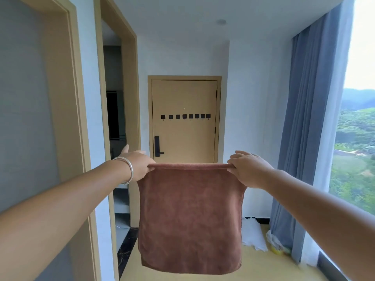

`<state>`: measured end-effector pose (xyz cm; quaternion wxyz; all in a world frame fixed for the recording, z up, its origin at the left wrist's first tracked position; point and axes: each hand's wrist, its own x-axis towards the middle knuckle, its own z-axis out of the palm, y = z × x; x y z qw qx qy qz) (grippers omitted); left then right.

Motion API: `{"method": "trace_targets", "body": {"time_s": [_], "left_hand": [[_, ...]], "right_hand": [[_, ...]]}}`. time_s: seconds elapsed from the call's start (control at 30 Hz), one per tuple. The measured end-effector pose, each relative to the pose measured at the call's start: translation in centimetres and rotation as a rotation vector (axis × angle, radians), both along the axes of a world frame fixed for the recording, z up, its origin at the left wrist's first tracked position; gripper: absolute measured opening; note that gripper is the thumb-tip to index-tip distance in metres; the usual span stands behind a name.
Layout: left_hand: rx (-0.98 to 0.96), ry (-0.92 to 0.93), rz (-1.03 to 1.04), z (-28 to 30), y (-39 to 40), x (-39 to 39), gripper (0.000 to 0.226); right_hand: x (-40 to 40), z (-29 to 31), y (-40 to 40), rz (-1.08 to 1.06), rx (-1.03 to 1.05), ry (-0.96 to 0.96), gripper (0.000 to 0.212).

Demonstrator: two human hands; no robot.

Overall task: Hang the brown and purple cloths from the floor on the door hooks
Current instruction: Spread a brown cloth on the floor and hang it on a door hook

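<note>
Brown cloth [190, 216] hangs in mid-air in the near centre of the head view, stretched between two outstretched arms. The left hand [138, 165] pinches its top left corner and the right hand [247, 169] pinches its top right corner, so the top edge runs level from left to right and the longer side drops straight down toward the floor, flat face toward the viewer. Far ahead stands a closed yellow door [184, 94] with a row of small dark hooks [185, 116] across its middle, all bare. Judging by this, the cloth is lifted but not yet hung. No purple cloth is visible. White bags [253, 234] lie on the floor at the right, beside a blue curtain [304, 138].
</note>
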<state>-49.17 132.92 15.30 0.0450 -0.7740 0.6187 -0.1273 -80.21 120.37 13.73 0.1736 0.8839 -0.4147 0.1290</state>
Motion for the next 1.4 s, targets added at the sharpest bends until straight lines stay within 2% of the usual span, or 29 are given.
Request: {"method": "trace_targets", "body": {"time_s": [0.2,0.53,0.7,1.13,1.4], "left_hand": [[-0.053,0.048,0.017,0.2,-0.7,-1.5,0.045],[-0.082,-0.003,0.025,-0.1,-3.6,-1.6,0.040],[-0.113,-0.007,0.005,-1.4,-8.1,1.9,0.032],[-0.177,-0.035,-0.005,-2.4,-23.1,16.1,0.048],[-0.163,-0.073,-0.016,-2.1,-29.7,20.5,0.047]], "right_hand": [[-1.6,-0.2,-1.3,0.024,-0.002,-0.055,0.038],[-1.4,-0.5,-5.7,0.036,0.003,-0.129,0.036],[1.1,-1.2,-9.4,0.028,-0.018,-0.109,0.041],[14.3,0.6,-22.0,-0.014,-0.106,-0.053,0.038],[19.1,-0.2,-28.5,-0.037,-0.063,-0.035,0.035]]}}
